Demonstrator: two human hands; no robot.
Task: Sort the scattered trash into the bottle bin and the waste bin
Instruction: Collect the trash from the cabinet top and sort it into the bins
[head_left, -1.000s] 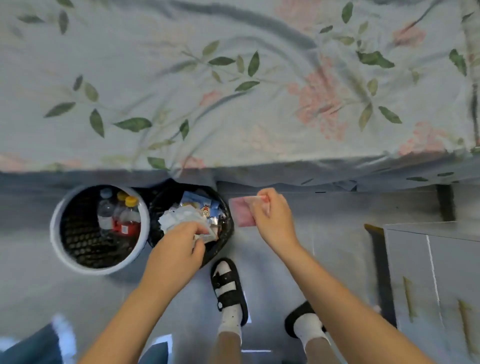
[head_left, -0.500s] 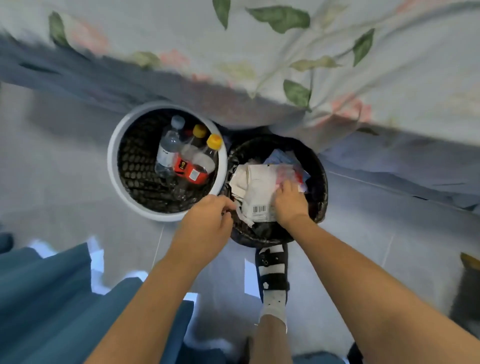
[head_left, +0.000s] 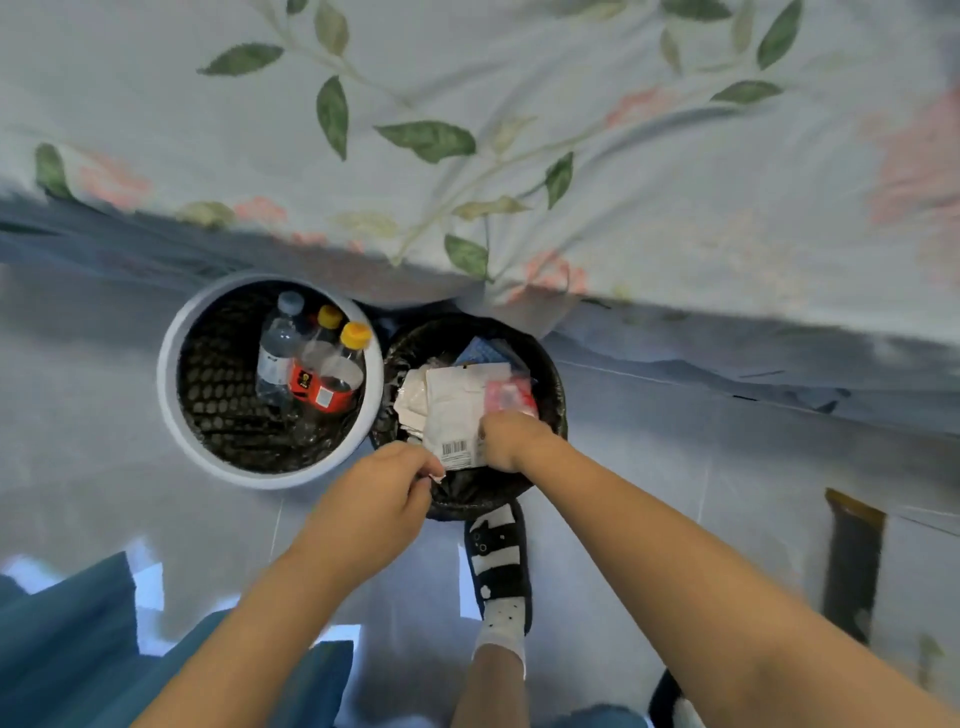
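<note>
The white-rimmed bottle bin (head_left: 171, 395) stands on the floor and holds three plastic bottles (head_left: 311, 364), two of them with yellow caps. Right beside it is the black waste bin (head_left: 553, 389), filled with wrappers. A white wrapper with a barcode (head_left: 452, 410) lies on top, and a pink packet (head_left: 509, 395) sits next to it. My right hand (head_left: 511, 439) is over the waste bin, its fingers curled down onto the pink packet and the white wrapper. My left hand (head_left: 379, 493) is at the bin's near rim, fingers curled, pinching the white wrapper's lower corner.
A floral bedsheet (head_left: 519, 156) hangs over the bed edge just behind both bins. My foot in a black sandal (head_left: 498, 561) stands right below the waste bin. Blue fabric (head_left: 62, 649) lies at the lower left, and a dark furniture leg (head_left: 852, 561) stands at the right.
My right hand carried the pink packet from beside the waste bin into it. My left hand drew back from the wrappers to the near rim. The view swung down toward the bins.
</note>
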